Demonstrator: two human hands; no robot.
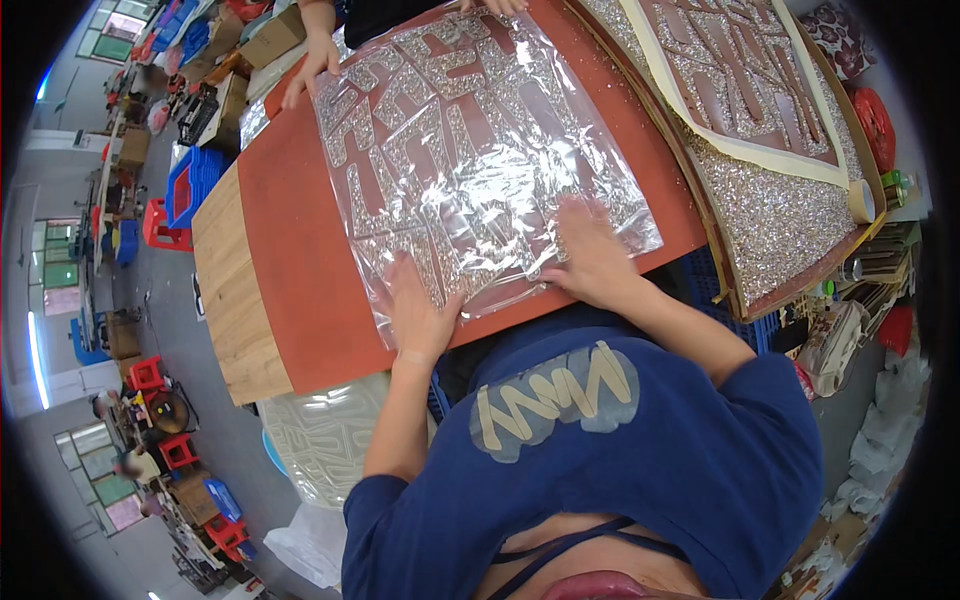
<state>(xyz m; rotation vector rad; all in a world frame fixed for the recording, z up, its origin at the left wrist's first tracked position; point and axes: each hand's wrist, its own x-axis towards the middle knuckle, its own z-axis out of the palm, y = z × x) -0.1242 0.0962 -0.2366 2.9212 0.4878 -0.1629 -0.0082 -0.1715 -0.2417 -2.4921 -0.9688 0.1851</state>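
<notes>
A clear plastic sheet (470, 180) lies on the red-brown board of the worktable, with sparkling, rhinestone-like strip shapes showing in it and strong glare across its middle. My left hand (422, 312) is spread flat on its near left corner, fingers pointing away from me. Toward the near right corner, my right hand (598, 262) lies with fingers outstretched on the sheet; glare blurs its fingertips. Neither hand grips anything. Across the table, a co-worker's hand (318, 68) is by the far left corner, and their other hand (497, 5) touches the far edge.
At right, a tray (770, 240) full of glittering stones holds a pale-framed stencil (835, 170) with cut-out shapes. A bare wooden board (232, 290) extends the table leftward. Another patterned plastic sheet (315, 440) hangs below the near edge. Blue crates (195, 185) and red stools (165, 228) stand beyond.
</notes>
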